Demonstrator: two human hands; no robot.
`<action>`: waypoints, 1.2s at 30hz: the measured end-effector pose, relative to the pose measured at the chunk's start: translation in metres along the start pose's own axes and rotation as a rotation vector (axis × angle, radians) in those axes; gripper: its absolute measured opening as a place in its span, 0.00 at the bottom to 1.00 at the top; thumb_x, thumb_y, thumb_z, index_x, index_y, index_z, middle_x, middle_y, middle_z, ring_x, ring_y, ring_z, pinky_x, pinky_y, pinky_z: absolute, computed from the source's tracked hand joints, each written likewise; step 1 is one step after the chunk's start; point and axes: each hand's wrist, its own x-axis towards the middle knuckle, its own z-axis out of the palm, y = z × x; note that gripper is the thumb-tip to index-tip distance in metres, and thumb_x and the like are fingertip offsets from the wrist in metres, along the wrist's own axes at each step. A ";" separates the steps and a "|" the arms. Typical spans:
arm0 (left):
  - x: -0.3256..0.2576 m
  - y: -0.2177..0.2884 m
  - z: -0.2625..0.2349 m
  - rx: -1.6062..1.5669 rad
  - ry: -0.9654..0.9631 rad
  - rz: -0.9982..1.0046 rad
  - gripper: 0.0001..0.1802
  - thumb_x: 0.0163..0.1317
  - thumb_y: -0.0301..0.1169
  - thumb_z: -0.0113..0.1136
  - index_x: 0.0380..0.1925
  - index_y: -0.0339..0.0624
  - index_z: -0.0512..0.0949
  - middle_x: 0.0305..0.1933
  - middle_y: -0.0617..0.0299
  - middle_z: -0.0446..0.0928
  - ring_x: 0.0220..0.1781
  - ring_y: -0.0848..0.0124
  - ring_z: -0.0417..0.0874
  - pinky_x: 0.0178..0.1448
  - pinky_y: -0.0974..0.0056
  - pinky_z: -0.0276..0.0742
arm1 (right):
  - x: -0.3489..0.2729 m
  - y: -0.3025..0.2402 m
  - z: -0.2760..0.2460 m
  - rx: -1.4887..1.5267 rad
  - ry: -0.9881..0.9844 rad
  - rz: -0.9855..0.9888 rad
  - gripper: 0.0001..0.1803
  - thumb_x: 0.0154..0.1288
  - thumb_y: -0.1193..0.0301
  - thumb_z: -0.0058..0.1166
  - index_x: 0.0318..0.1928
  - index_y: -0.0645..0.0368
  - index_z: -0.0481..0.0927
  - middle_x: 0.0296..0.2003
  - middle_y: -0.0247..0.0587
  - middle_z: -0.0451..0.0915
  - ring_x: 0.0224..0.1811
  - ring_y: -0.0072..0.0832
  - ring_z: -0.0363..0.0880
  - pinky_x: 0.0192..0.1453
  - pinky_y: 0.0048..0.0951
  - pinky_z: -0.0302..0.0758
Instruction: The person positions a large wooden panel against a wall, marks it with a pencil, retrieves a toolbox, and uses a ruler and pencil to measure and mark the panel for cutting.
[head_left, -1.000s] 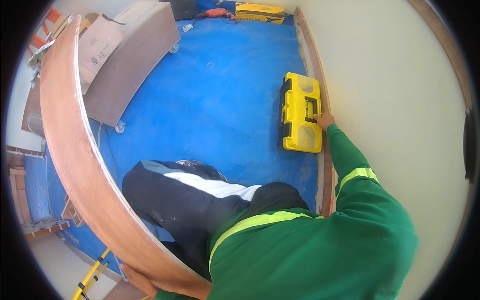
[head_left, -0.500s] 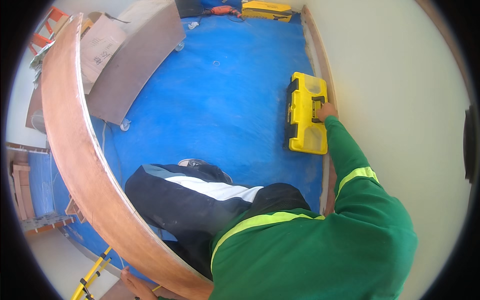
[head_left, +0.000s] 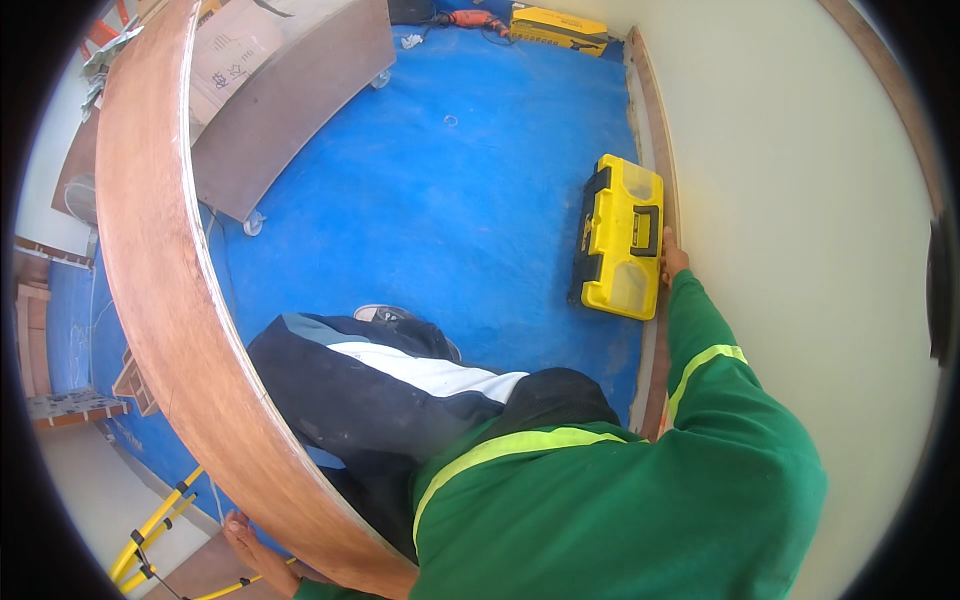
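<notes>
Two hands are busy at once, and that is where I see the risk. My right hand (head_left: 672,262) reaches out along the base of the cream wall (head_left: 800,200), at the right edge of the blue floor covering (head_left: 450,200). It rests against the side of a yellow and black toolbox (head_left: 617,236), which lies flat there, touching the wooden skirting strip (head_left: 655,130). I cannot tell whether the fingers are curled around anything, since the box hides most of them.

My left hand (head_left: 250,545), low at the near left corner of the floor covering, presses open-palmed against the bottom end of a tall curved wooden panel (head_left: 160,260); the fingers lie spread, not clamped.

My judgement: the panel stands on edge with only that flat palm steadying it. With my weight stretched towards the toolbox, the panel could tip or slide away. My bent leg (head_left: 370,390) sits just inside its curve and could be struck. The yellow tripod legs (head_left: 155,530) beside my left hand could also catch a foot.
</notes>
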 end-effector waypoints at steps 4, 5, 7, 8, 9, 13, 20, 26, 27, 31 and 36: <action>0.001 -0.011 0.001 -0.056 -0.028 0.021 0.37 0.88 0.57 0.43 0.74 0.31 0.70 0.71 0.41 0.78 0.74 0.54 0.78 0.81 0.50 0.68 | 0.011 -0.014 0.002 -0.414 0.004 -0.229 0.48 0.76 0.30 0.51 0.63 0.69 0.85 0.54 0.58 0.89 0.49 0.48 0.87 0.45 0.46 0.84; 0.001 -0.012 -0.001 -0.046 -0.027 0.016 0.38 0.88 0.58 0.43 0.75 0.32 0.70 0.72 0.42 0.78 0.76 0.54 0.77 0.82 0.50 0.68 | 0.011 -0.017 0.005 -0.460 0.087 -0.342 0.48 0.75 0.31 0.51 0.62 0.70 0.85 0.55 0.61 0.89 0.53 0.52 0.88 0.49 0.47 0.85; 0.002 -0.013 -0.006 -0.053 -0.013 0.011 0.39 0.88 0.59 0.43 0.76 0.32 0.69 0.73 0.43 0.78 0.77 0.54 0.77 0.82 0.49 0.67 | 0.007 -0.021 0.012 -0.503 0.152 -0.463 0.46 0.74 0.34 0.54 0.60 0.71 0.86 0.56 0.66 0.89 0.58 0.56 0.88 0.55 0.50 0.85; 0.003 -0.013 -0.008 -0.069 -0.006 0.009 0.39 0.88 0.59 0.43 0.76 0.32 0.69 0.72 0.43 0.78 0.76 0.54 0.78 0.82 0.49 0.67 | 0.003 -0.021 0.016 -0.502 0.136 -0.468 0.44 0.74 0.36 0.56 0.59 0.71 0.86 0.56 0.68 0.88 0.60 0.56 0.88 0.58 0.51 0.85; 0.004 -0.014 -0.011 -0.081 -0.005 0.007 0.39 0.87 0.59 0.44 0.76 0.32 0.68 0.72 0.43 0.78 0.75 0.54 0.78 0.81 0.49 0.67 | -0.001 -0.019 0.020 -0.485 0.106 -0.513 0.41 0.73 0.39 0.58 0.58 0.71 0.87 0.56 0.69 0.87 0.61 0.57 0.88 0.60 0.52 0.84; 0.009 -0.020 -0.022 -0.004 -0.031 0.022 0.38 0.87 0.59 0.46 0.77 0.37 0.69 0.71 0.43 0.79 0.74 0.55 0.79 0.80 0.49 0.67 | -0.009 -0.014 0.028 -0.480 -0.032 -0.412 0.33 0.69 0.50 0.63 0.55 0.72 0.88 0.54 0.68 0.89 0.58 0.56 0.89 0.63 0.50 0.85; 0.006 -0.005 -0.026 0.023 0.037 0.038 0.36 0.86 0.58 0.49 0.77 0.40 0.69 0.70 0.43 0.78 0.73 0.54 0.80 0.79 0.50 0.69 | -0.019 -0.023 0.036 -0.449 -0.008 -0.380 0.31 0.68 0.54 0.64 0.56 0.73 0.86 0.53 0.67 0.89 0.57 0.57 0.90 0.63 0.50 0.85; -0.014 0.042 -0.016 0.114 0.141 0.104 0.34 0.85 0.50 0.57 0.67 0.24 0.76 0.63 0.32 0.83 0.63 0.46 0.86 0.69 0.48 0.83 | -0.100 -0.059 0.042 -0.681 0.265 -0.742 0.26 0.74 0.54 0.66 0.54 0.67 0.86 0.50 0.63 0.87 0.54 0.58 0.89 0.59 0.55 0.86; -0.017 0.046 -0.015 0.110 0.144 0.113 0.35 0.84 0.51 0.58 0.68 0.24 0.76 0.63 0.31 0.83 0.62 0.46 0.87 0.68 0.48 0.84 | -0.121 -0.058 0.047 -0.684 0.343 -0.915 0.25 0.76 0.53 0.66 0.53 0.66 0.86 0.50 0.62 0.86 0.53 0.58 0.89 0.58 0.56 0.86; -0.022 0.043 -0.009 0.135 0.170 0.079 0.35 0.83 0.50 0.61 0.69 0.25 0.74 0.65 0.31 0.82 0.64 0.45 0.86 0.72 0.46 0.83 | -0.170 -0.050 0.059 -1.090 -0.225 -1.067 0.22 0.77 0.53 0.64 0.51 0.63 0.87 0.50 0.58 0.84 0.49 0.57 0.89 0.55 0.57 0.86; -0.016 0.020 -0.010 -0.125 0.137 0.061 0.32 0.88 0.50 0.52 0.72 0.32 0.72 0.64 0.44 0.80 0.71 0.57 0.80 0.79 0.54 0.73 | -0.144 -0.046 0.116 -1.603 -0.730 -1.383 0.23 0.76 0.51 0.63 0.45 0.62 0.90 0.56 0.53 0.86 0.50 0.56 0.90 0.55 0.55 0.87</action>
